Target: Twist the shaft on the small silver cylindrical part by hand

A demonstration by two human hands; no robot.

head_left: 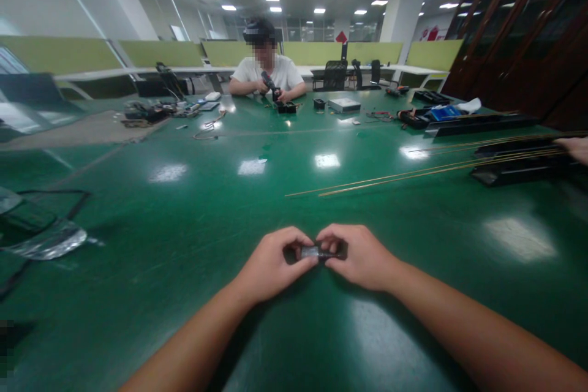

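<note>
Just above the near part of the green table, or resting on it, is a small short cylinder, pale grey at its left end and dark at its right. What kind of thing it is I cannot make out. Thumb and fingers of my left hand close around the pale end. My right hand pinches the dark end, its fingertips close to the left ones. Parts of the cylinder are hidden behind the fingers of both hands.
Long thin brass-coloured rods and black channels lie to the right, where another person's hand reaches in. Across the table a person holds a dark tool. Clear plastic packaging lies at left.
</note>
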